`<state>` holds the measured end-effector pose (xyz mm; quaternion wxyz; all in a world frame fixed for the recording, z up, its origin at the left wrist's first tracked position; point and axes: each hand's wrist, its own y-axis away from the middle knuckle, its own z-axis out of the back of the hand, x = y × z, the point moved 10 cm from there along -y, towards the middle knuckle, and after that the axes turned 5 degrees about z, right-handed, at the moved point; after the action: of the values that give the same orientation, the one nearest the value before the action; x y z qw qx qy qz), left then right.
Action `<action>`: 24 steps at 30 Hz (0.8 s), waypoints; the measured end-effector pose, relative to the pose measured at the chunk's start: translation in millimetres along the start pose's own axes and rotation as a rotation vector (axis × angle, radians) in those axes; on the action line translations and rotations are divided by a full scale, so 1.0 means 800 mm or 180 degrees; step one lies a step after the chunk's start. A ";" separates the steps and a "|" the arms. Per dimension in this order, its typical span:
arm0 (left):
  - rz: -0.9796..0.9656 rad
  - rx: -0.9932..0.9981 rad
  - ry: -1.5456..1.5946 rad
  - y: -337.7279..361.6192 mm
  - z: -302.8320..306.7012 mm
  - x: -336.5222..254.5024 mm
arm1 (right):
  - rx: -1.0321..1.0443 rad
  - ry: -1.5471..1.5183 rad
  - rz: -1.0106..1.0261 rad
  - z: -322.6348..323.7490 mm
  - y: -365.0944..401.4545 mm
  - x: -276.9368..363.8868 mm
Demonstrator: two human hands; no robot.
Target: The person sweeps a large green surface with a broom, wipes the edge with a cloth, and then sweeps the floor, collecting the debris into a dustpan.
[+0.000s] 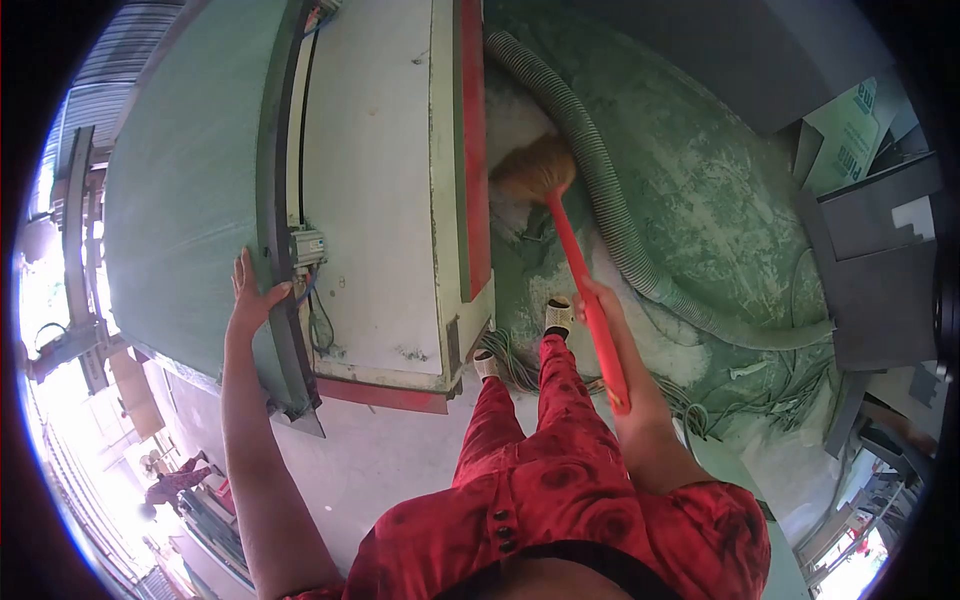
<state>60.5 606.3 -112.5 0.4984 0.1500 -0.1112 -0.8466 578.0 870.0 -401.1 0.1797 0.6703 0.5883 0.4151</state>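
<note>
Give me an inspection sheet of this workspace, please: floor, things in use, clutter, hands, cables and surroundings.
Surface: green floor, mottled with pale patches that look like dust or wear.
Things in use: broom, bristles down on the floor between the machine's red-edged side and the ribbed hose.
Clutter: small pale scrap on the floor.
Hands: right hand grips the broom's red handle; left hand rests, fingers spread, on the green panel.
Cables: coiled near the shoes; more tangled at right.
Surroundings: stacked dark sheets at right; another person in the left background.

Dusty green-and-grey floor [700,200], bright daylight beyond.
</note>
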 end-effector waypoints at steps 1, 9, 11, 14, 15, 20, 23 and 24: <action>0.0050 0.0005 -0.0029 -0.002 -0.002 0.001 | -0.0142 -0.0062 -0.0058 0.013 0.027 -0.013; 0.0224 -0.0006 -0.0059 -0.003 -0.001 0.007 | -0.0507 0.0090 -0.0331 0.007 0.193 0.022; 0.0217 0.0031 -0.0071 -0.005 -0.006 0.011 | -0.0472 0.0304 -0.0390 -0.009 0.210 0.040; 0.0048 -0.0097 -0.0160 -0.010 -0.008 0.015 | -0.0507 0.0965 -0.0084 -0.035 0.189 0.074; 0.0053 -0.0097 -0.0138 -0.010 -0.007 0.014 | -0.0453 0.1230 0.0054 -0.039 0.166 0.081; 0.0160 -0.0005 -0.0113 -0.006 -0.004 0.006 | -0.0038 0.1493 0.0380 -0.074 0.027 0.083; 0.0082 0.0010 -0.0098 -0.007 -0.005 0.008 | -0.0316 0.1058 -0.0056 -0.062 -0.031 0.047; 0.0118 -0.0001 -0.0118 -0.007 -0.004 0.009 | -0.0320 0.1047 -0.0097 -0.056 -0.037 0.029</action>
<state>54.0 602.7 -118.4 0.5120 0.1321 -0.1231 -0.8398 523.7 888.1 -388.1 0.1206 0.5745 0.5984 0.5452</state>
